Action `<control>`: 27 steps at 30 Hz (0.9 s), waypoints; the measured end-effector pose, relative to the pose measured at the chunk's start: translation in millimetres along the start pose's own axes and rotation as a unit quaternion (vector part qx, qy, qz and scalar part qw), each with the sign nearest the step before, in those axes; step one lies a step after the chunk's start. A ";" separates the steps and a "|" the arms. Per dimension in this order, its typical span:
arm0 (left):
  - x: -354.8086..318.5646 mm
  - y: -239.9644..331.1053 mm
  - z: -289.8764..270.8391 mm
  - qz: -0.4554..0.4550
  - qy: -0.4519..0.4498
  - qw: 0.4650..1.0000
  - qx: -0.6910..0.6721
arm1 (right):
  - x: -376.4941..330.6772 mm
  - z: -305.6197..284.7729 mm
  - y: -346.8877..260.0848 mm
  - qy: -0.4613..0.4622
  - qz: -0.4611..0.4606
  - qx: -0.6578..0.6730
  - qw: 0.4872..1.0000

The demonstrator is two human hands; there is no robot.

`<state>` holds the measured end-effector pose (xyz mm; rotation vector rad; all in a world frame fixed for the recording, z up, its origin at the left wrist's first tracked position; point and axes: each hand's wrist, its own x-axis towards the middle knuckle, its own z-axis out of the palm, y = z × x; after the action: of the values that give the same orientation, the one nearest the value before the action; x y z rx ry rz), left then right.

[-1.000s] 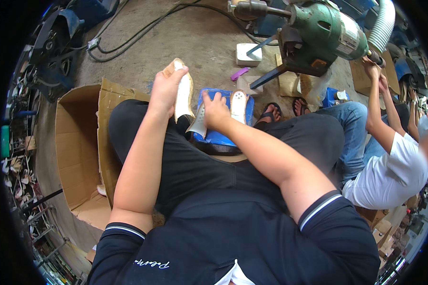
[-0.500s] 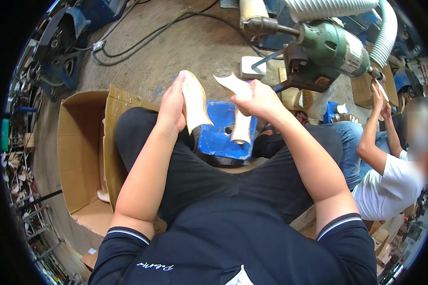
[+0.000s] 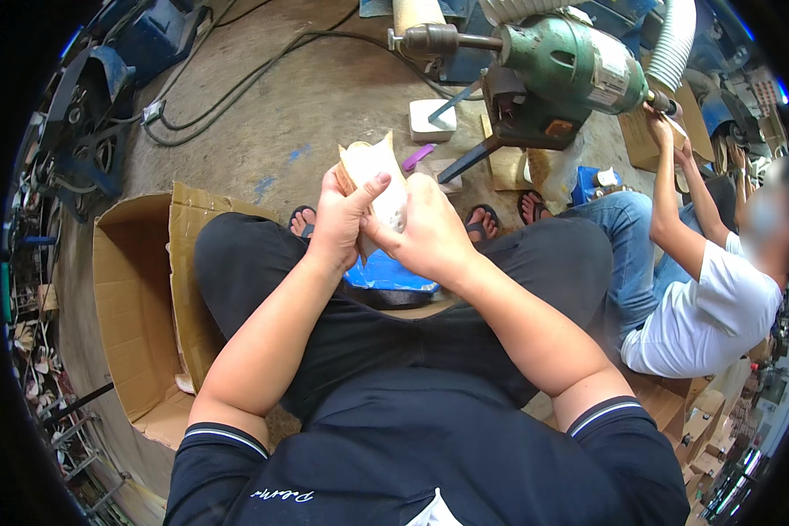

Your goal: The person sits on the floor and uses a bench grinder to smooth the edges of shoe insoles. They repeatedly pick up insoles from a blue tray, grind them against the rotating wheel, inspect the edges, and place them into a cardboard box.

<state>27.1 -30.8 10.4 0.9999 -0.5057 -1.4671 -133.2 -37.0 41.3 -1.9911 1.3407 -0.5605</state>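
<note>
Above my lap, both hands are together on a thin cream-white curved piece (image 3: 373, 171) with brownish edges and pointed corners. I cannot make out what kind of thing it is, or whether a second one lies behind it. My left hand (image 3: 342, 215) grips its left side, thumb across the front. My right hand (image 3: 430, 230) is closed at its lower right, fingers curled and partly hidden. Below the hands, between my knees, stands a blue stool (image 3: 393, 273), its top largely covered by them.
A cardboard box (image 3: 136, 307) stands open at my left knee. Ahead to the right is a green motor machine (image 3: 570, 66) with a white hose (image 3: 672, 44). A purple object (image 3: 418, 157) and black cables (image 3: 228, 110) lie on the floor. A co-worker (image 3: 706, 298) sits at the right, hands at the machine.
My hands, earlier apart with a cream piece in each, have come together. The view has shifted slightly, and my hands now cover much of the stool, where another cream piece showed.
</note>
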 end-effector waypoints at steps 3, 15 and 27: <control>1.2 1.5 -1.7 -0.001 -0.006 0.999 0.040 | 0.1 -0.9 3.3 -0.034 -0.024 0.006 0.999; 22.5 49.3 -43.0 -0.124 0.085 0.988 -0.033 | 77.4 22.5 108.0 -0.174 0.067 -0.126 0.974; 16.4 44.2 -59.5 -0.210 0.021 0.974 -0.081 | 60.9 193.4 113.5 -0.252 0.004 -0.525 0.813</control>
<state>102.5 -39.7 9.4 1.0440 -0.1404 -1.8261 -53.5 -66.8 -174.9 -2.6556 1.4117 0.9061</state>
